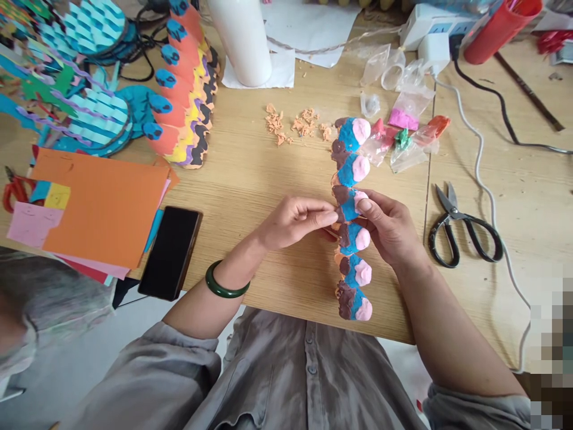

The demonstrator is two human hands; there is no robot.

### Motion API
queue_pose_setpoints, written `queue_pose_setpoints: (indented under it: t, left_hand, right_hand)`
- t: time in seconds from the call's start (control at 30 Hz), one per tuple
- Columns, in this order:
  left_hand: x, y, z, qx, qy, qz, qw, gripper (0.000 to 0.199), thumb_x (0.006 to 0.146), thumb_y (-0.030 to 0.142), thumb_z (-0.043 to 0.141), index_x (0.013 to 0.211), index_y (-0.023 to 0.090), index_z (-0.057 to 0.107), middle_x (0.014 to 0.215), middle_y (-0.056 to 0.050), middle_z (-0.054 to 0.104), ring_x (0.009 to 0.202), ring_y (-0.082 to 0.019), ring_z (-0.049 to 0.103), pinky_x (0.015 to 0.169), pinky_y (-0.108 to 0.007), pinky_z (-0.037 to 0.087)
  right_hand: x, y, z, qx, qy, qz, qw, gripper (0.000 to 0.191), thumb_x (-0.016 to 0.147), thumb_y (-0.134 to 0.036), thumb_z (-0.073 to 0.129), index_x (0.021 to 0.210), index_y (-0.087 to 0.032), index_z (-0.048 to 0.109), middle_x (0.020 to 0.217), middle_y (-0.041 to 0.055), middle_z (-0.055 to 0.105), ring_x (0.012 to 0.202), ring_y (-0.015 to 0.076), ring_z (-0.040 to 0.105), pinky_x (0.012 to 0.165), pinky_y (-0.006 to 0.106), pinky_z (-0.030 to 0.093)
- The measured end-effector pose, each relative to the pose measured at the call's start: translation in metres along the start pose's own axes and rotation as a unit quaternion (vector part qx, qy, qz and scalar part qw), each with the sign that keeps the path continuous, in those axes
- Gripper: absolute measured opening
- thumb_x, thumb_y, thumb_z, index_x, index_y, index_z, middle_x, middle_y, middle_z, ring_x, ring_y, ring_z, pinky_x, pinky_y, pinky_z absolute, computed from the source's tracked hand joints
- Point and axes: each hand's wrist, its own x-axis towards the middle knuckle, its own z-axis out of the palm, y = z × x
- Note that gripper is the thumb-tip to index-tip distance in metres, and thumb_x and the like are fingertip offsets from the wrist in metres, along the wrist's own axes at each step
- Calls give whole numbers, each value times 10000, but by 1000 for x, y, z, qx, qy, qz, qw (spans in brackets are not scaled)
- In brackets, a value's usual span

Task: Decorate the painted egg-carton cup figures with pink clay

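**Bumpy strip, one hand working each side**

So the biggest thing in view was the wooden table (pixel 250 173), with a pile of orange paper (pixel 102 209) over on the left. Next size down was the orange bumpy piece (pixel 181 110) near the far left, then the painted strip (pixel 351 237), which sat over the near part of the table, right in front of the person. Its long axis ran pretty much straight out from the body, six bumps in a row: brown on the left, blue in the middle, pink on the right.

Both hands were on it, so neither was really nearer. The left hand (pixel 286 224) came in crosswise from the brown side, thumb and index finger pinched together at that edge. The right hand (pixel 391 227) had the pink side, thumb pressed on the third pink lump from the far end, other fingers curled behind. Couldn't tell how far they reached underneath, though.

Black-handled scissors (pixel 454 214) lay open, just beyond the right hand. Smallest stuff: orange crumbs (pixel 305 121) scattered left of the strip's far end.
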Motion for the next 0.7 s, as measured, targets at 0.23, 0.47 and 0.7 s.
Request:
queue_pose_setpoints:
  t: [0.23, 0.47, 0.7]
  left_hand:
    - [0, -1, 4, 7, 32, -2, 999, 355, 884, 486, 707, 754, 158, 746, 749, -60, 770, 675, -182, 743, 620, -264, 593]
    - [1, -3, 2, -54, 4, -28, 998, 418, 887, 557, 677, 829, 153, 768, 850, -83, 795, 764, -211, 769, 698, -309, 632]
    - [1, -6, 4, -5, 8, -8, 1000, 280, 872, 408, 739, 759, 152, 726, 758, -54, 778, 680, -166, 743, 672, -272, 617]
  right_hand:
    - [-1, 2, 3, 13, -20, 18, 1000, 442, 749, -560, 824, 1034, -225, 775, 1012, 43, 806, 905, 237, 758, 763, 349, 632]
    - [0, 2, 1, 14, -35, 25, 999, 475, 789, -576, 783, 1082, -203, 757, 957, 62, 805, 845, 241, 761, 718, 365, 634]
    - [1, 6, 1, -5, -11, -12, 1000, 427, 758, -528, 830, 1075, -252, 758, 1036, 34, 807, 957, 242, 757, 843, 372, 620]
